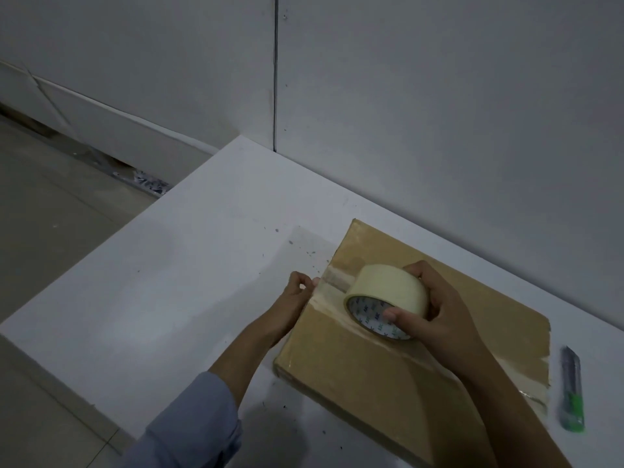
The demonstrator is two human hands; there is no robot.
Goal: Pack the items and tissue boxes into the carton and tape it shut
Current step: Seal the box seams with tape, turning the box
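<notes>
A brown carton (472,319) lies closed on the white table (189,292), its flaps down and old tape along its seam. My right hand (435,312) grips a roll of clear packing tape (388,295) standing on its edge on the carton's top near the left side. A strip of tape runs from the roll to the carton's left edge. My left hand (297,298) is at that edge, its thumb pressing the tape end against the carton's side, the other fingers curled. The carton's contents are hidden.
A utility knife (573,390) with a green end lies on the table just right of the carton. A grey wall stands close behind the table. The table's left edge drops to a tiled floor with debris along the wall base.
</notes>
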